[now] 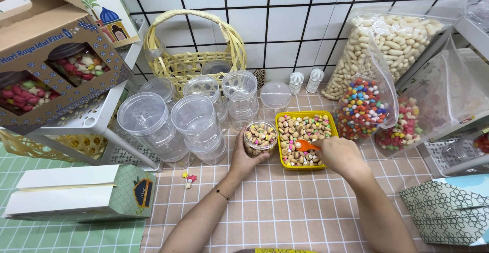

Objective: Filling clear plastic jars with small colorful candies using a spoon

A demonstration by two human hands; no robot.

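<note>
Left hand (243, 156) fingers clamped around small jar (260, 138); right hand (340, 155) fingers pinching orange scoop (306, 145) over yellow tray (331, 122).

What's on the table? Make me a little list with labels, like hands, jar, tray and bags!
left hand: wrapped around a small clear jar full of little iced biscuits
right hand: holds an orange scoop in the tray
yellow tray: filled with the same biscuits
empty jars: clear, stacked behind the small jar
clear bags: colourful sweets and pale puffs, right of the tray
woven basket: at the tiled wall
loose biscuit: on the checked cloth
</note>
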